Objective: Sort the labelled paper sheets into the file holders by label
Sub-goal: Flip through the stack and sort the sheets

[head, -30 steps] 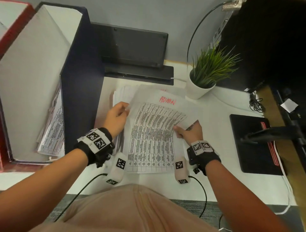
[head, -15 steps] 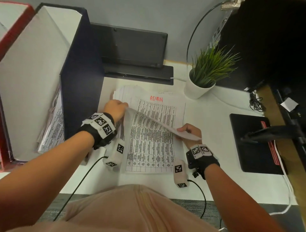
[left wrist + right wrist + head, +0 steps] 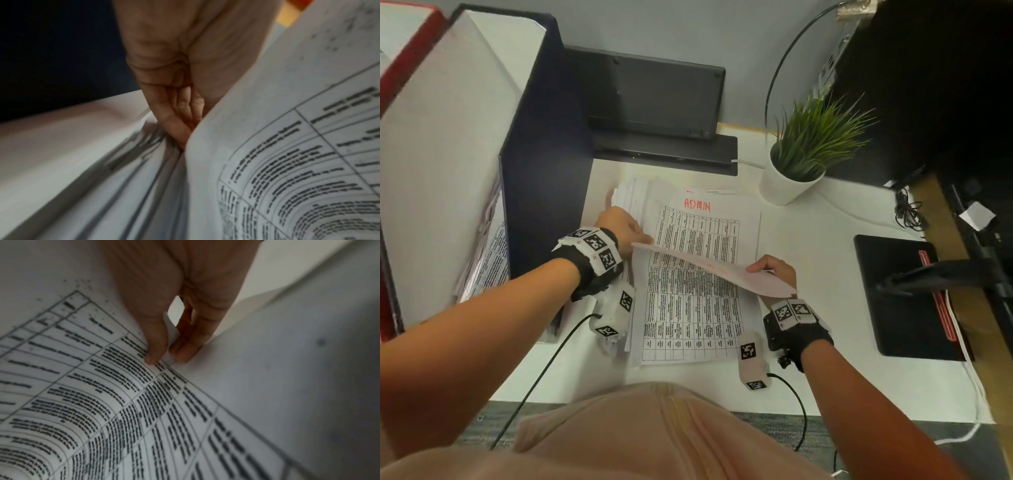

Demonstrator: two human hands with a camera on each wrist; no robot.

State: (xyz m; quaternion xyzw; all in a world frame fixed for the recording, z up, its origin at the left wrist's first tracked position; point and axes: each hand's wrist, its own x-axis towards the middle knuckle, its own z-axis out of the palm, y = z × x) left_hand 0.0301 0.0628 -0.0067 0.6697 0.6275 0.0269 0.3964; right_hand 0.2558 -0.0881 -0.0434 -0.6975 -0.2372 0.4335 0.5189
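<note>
A stack of printed table sheets (image 3: 695,308) lies on the white desk (image 3: 825,233); its top sheet bears a red "ADMIN" label (image 3: 698,205). Above it, a lifted sheet (image 3: 715,270) hangs tilted between both hands, blank side up. My left hand (image 3: 626,226) pinches its left corner, and in the left wrist view the fingers (image 3: 179,116) lie behind the sheet's edge (image 3: 287,146). My right hand (image 3: 774,270) pinches the right edge between thumb and fingers (image 3: 167,353). A dark navy file holder (image 3: 544,164) with papers (image 3: 489,260) inside stands at the left, beside a red holder (image 3: 410,51).
A potted plant (image 3: 801,161) stands right behind the stack. A black device (image 3: 654,102) sits against the back wall. A black pad (image 3: 904,298) and cables (image 3: 907,216) lie at the right. Wrist-camera cords trail off the desk's front edge.
The top sheet went from lying flat to being lifted and tipped up by both hands, uncovering another ADMIN sheet. My left hand moved back and left along the stack.
</note>
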